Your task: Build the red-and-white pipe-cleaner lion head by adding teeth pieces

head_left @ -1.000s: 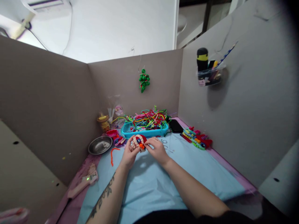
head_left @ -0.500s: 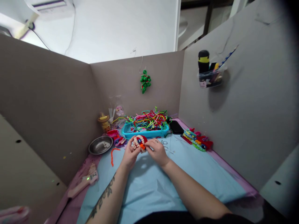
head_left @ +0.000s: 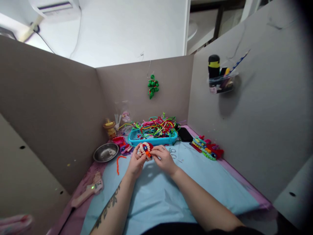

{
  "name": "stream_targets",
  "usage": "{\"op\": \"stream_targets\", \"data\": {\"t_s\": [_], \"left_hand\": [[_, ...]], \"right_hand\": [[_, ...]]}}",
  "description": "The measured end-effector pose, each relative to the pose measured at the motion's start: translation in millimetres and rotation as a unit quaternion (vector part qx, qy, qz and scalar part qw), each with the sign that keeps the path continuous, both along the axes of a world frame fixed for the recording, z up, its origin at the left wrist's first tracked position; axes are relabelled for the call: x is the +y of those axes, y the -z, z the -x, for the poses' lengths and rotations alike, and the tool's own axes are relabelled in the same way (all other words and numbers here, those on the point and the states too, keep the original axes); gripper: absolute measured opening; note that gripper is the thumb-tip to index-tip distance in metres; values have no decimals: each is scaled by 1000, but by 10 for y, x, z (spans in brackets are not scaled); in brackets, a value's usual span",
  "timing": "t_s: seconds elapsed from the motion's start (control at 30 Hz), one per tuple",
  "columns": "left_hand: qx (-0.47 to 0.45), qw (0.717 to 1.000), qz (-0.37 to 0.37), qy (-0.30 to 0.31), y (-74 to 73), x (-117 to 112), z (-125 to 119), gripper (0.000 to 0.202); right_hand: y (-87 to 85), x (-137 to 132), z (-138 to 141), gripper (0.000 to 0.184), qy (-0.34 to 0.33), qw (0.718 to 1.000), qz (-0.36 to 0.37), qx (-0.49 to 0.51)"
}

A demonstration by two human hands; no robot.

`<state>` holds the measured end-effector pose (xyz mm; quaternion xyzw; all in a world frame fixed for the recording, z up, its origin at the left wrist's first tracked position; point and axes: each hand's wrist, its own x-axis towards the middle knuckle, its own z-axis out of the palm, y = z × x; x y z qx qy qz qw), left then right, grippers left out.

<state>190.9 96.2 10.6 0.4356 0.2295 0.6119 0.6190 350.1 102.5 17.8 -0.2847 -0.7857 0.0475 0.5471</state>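
Observation:
Between my hands, above the light blue cover [head_left: 156, 189], is a small pipe-cleaner figure [head_left: 146, 148] in red and cream, with a blue eye and an orange part at its front. My left hand [head_left: 136, 162] is closed around its left side. The fingers of my right hand [head_left: 163, 158] pinch at its right side, near the orange part; the exact grip of the fingertips is hidden. A bent orange pipe cleaner [head_left: 118, 164] lies on the cover, left of my left hand.
A blue tray [head_left: 153, 141] heaped with coloured pipe cleaners stands behind my hands. On the left are a metal bowl [head_left: 102, 156] with white bits and a pink glue gun [head_left: 89, 191]. Finished-looking colourful pieces [head_left: 206, 148] and a black phone [head_left: 185, 134] lie right. Grey partitions enclose the table.
The camera view has shifted slightly. Both hands keep hold of the figure in nearly the same place, with the right fingers moved a little over its edge.

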Motion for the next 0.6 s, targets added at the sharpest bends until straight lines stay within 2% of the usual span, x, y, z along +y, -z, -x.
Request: {"op": "stream_targets", "data": {"t_s": [0.3,0.6], "left_hand": [[24,1000,5,13,7,3,2,64],[15,1000,7,12,40,18,-2,65]], "right_hand": [[4,11,31,9,-4,994,75,84],[-12,-16,13,12,15,999,14,24]]}}
